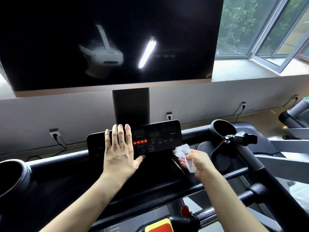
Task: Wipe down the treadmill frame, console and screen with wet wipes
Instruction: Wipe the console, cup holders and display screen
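The black treadmill console panel (158, 136) with red lit indicators tilts up at the centre, below a large dark screen (107, 41) on a black post. My left hand (119, 151) lies flat with straight fingers on the panel's left half. My right hand (198, 162) grips a crumpled white wet wipe (182, 150) at the panel's lower right corner, touching the black frame tray (150, 180).
Round black cup holders sit at the left (11, 174) and the right (223, 128). A small camera on a clamp (239, 138) is fixed by the right holder. A red and yellow safety key block (160, 226) sits low centre. An open window (274, 36) is at upper right.
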